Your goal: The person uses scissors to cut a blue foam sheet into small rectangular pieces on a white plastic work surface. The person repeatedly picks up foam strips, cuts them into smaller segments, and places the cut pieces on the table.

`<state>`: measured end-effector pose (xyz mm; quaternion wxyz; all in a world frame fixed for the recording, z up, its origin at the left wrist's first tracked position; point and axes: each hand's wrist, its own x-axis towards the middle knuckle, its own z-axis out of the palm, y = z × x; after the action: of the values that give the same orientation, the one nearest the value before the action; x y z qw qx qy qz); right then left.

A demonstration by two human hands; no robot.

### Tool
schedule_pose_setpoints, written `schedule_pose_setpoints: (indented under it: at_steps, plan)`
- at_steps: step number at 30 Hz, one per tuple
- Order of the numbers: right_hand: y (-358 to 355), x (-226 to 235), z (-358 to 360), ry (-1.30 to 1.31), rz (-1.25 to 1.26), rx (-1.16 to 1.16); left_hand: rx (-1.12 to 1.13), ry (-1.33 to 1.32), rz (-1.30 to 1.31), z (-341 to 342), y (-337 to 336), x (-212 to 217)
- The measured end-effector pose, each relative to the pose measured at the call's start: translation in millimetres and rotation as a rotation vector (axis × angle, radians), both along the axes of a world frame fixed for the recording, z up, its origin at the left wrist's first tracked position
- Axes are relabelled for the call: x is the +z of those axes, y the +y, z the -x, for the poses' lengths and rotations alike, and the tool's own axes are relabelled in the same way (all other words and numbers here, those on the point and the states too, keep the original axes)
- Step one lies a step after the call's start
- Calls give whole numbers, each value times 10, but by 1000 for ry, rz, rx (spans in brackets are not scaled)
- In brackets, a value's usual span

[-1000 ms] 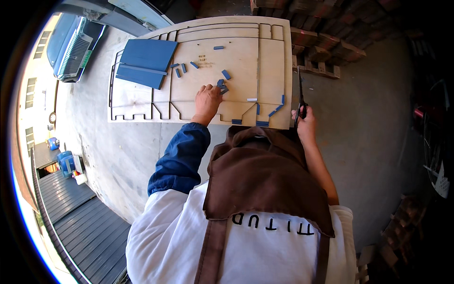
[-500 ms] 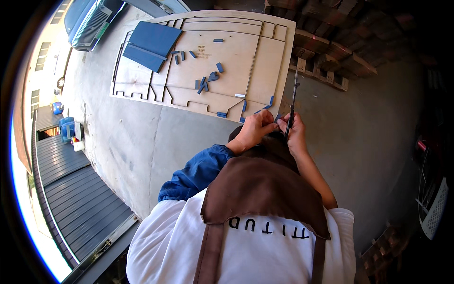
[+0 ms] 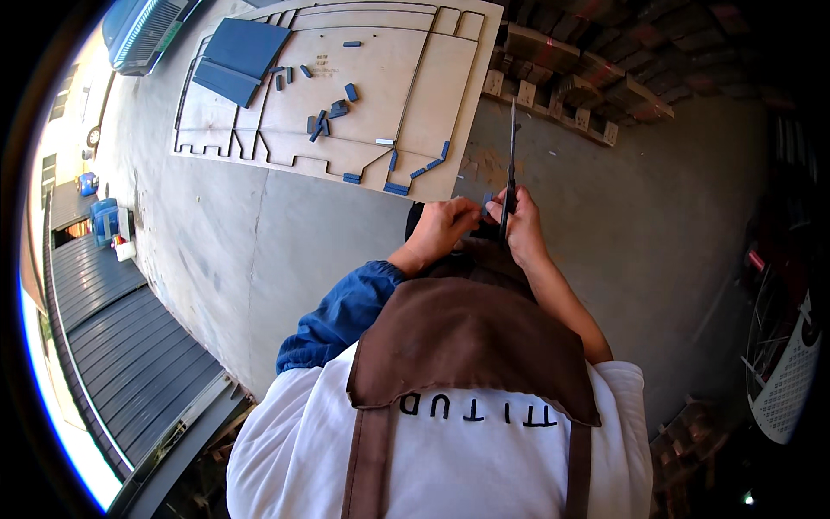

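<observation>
My right hand (image 3: 522, 225) is closed on a pair of dark-handled scissors (image 3: 512, 156), whose long blades point away from me. Between my hands sits a small blue-grey strip (image 3: 488, 200), with the right thumb close against it. The fingers of my left hand (image 3: 443, 227) are pinched together at this strip; their tips are partly hidden. Just beyond lies a pale wooden board (image 3: 363, 86) with dark grooved lines. More blue strips (image 3: 397, 189) are set along lines at its near right corner. Several loose blue pieces (image 3: 338, 108) and a larger blue sheet (image 3: 242, 56) rest farther up the board.
Stacked brown slats and a wooden pallet (image 3: 553, 108) stand at the far right. A bicycle (image 3: 782, 372) is at the right edge. On the left are a vehicle (image 3: 156, 35), blue containers (image 3: 105, 221) and dark ribbed panels (image 3: 138, 346). Concrete floor (image 3: 259, 233) surrounds the board.
The view has shifted, so the board appears farther up and left. My hands have drawn slightly apart, and the small strip shows more clearly between them. The scissors stay in my right hand.
</observation>
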<state>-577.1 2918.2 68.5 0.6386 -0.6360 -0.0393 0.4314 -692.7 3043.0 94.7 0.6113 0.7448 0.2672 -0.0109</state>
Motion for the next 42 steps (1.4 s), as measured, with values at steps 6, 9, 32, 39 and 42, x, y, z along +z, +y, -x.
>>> schedule_pose_setpoints:
  at_steps: [6,9,32,39,42]
  plan:
    - [26,-29,-14,-69,48,29,41,-18,-131,-6,-67,41]
    - [92,16,14,-79,67,25,51,-55,-113,7,-27,24]
    - [1078,-478,-118,-514,421,50,551,60,-73,856,1220,-190]
    - [1102,-539,-92,-582,453,50,552,46,-26,890,1262,-282]
    - [1118,-544,-86,-621,445,48,550,44,-14,889,1305,-255]
